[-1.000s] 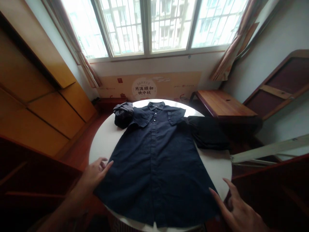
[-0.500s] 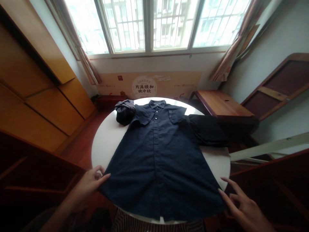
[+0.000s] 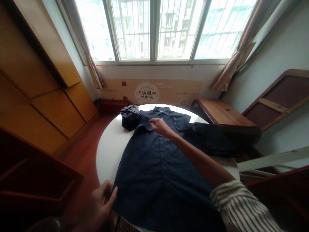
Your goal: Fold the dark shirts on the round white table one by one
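Observation:
A dark navy button-front shirt point(image 3: 147, 161) with a collar and short sleeves lies spread out, front up, on a round white table point(image 3: 108, 148). At its lower left edge, my left hand point(image 3: 103, 196) pinches the cloth between thumb and fingers. My right hand point(image 3: 159, 126) reaches across the upper part of the shirt, close to the sleeve on the left. Its fingers are drawn together, and whether cloth is between them cannot be made out. The right forearm, in a striped cuff, covers part of the shirt's right side.
A bundled dark cloth point(image 3: 130, 119) sits at the table's back left. Folded black fabric point(image 3: 214, 138) lies at the right edge, partly beside the shirt. Beyond are a wooden desk point(image 3: 224, 111), a barred window and yellow-brown cabinets point(image 3: 53, 112) on the left.
My right hand has left the shirt's lower right corner and moved up and left to its chest and left sleeve. My left hand stays at the lower left edge. The view has shifted slightly.

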The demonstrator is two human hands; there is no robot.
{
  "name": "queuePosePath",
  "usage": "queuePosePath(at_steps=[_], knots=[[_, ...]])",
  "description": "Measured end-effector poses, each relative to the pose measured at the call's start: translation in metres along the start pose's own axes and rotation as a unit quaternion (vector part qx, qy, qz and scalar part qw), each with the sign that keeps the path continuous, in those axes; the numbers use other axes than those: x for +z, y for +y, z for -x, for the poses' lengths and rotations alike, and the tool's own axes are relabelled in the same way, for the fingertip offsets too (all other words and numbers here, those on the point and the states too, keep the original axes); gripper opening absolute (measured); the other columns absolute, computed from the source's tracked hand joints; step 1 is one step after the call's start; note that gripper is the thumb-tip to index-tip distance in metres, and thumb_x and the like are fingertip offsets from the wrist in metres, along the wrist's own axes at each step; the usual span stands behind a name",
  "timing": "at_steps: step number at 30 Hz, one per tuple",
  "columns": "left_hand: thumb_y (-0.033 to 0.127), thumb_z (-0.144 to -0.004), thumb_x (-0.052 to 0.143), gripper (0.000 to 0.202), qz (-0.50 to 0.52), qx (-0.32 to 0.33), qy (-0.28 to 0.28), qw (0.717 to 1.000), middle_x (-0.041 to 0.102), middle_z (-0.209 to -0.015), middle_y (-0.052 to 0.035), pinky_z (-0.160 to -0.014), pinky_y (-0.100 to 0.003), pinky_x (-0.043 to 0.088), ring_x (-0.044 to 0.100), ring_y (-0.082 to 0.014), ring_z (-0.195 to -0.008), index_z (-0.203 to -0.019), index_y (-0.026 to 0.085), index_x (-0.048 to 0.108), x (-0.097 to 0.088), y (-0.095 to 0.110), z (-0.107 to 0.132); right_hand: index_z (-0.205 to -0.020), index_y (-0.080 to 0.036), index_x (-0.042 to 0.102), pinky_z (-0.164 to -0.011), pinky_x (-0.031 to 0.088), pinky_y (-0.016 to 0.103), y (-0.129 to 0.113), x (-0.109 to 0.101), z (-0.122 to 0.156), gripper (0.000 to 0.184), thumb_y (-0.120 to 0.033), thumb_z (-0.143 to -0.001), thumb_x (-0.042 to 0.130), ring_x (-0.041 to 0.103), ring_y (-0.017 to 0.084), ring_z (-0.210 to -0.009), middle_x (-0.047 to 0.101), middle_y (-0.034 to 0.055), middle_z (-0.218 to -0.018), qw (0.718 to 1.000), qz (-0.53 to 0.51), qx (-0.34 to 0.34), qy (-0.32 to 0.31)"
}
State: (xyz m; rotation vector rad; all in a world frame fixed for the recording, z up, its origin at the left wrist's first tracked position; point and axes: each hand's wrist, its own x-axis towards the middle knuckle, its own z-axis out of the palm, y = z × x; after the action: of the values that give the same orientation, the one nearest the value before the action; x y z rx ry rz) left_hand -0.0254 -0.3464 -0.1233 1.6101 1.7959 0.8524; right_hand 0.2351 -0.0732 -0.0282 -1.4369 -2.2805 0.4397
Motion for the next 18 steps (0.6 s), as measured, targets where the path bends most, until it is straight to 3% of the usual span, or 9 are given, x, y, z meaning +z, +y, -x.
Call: queuePosePath(at_steps=[3, 7, 12, 18], knots=[[0.046, -0.085, 0.056, 0.028, 0.002, 0.064, 0.041, 0.997, 0.047, -0.059, 0.0032, -0.051, -0.024, 0.044, 0.051, -0.0155, -0.052, -0.070, 0.026, 0.046, 0.016, 0.003, 0.002, -0.126, -0.012, 0.062, -0.100, 0.041, 0.027, -0.024, 0.033, -0.074, 0.040, -0.013, -0.090, 0.045, 0.059, 0.023, -0.117, 0.067, 0.0113, -0.123, 1.000, 0.012, 0.021, -0.009], [0.039, -0.090, 0.052, 0.018, 0.029, 0.112, 0.082, 0.990, 0.051, -0.064, 0.0027, -0.057, -0.025, 0.049, 0.057, -0.0155, -0.056, -0.079, 0.027, 0.045, 0.036, 0.005, 0.002, -0.135, -0.009, 0.051, -0.098, 0.044, 0.032, -0.033, 0.066, -0.126, 0.048, -0.012, -0.087, 0.049, 0.057, 0.026, -0.119, 0.061, 0.0178, -0.129, 0.997, 0.028, 0.069, -0.012], [0.031, -0.093, 0.050, 0.010, 0.021, 0.208, 0.043, 0.977, 0.057, -0.067, 0.0018, -0.056, -0.024, 0.053, 0.060, -0.0144, -0.055, -0.085, 0.029, 0.045, 0.039, -0.004, 0.003, -0.138, -0.011, 0.045, -0.102, 0.042, 0.040, -0.027, 0.083, -0.151, 0.058, -0.020, -0.084, 0.062, 0.049, 0.030, -0.126, 0.052, 0.0211, -0.136, 0.992, 0.043, 0.122, -0.012], [0.028, -0.090, 0.053, 0.005, 0.015, 0.255, -0.005, 0.967, 0.063, -0.070, -0.0015, -0.057, -0.026, 0.057, 0.064, -0.0170, -0.058, -0.086, 0.031, 0.052, 0.050, -0.019, 0.000, -0.127, -0.016, 0.056, -0.093, 0.050, 0.048, -0.020, 0.083, -0.159, 0.039, -0.037, -0.094, 0.061, 0.059, 0.026, -0.112, 0.057, 0.0109, -0.129, 0.986, 0.043, 0.157, -0.039]])
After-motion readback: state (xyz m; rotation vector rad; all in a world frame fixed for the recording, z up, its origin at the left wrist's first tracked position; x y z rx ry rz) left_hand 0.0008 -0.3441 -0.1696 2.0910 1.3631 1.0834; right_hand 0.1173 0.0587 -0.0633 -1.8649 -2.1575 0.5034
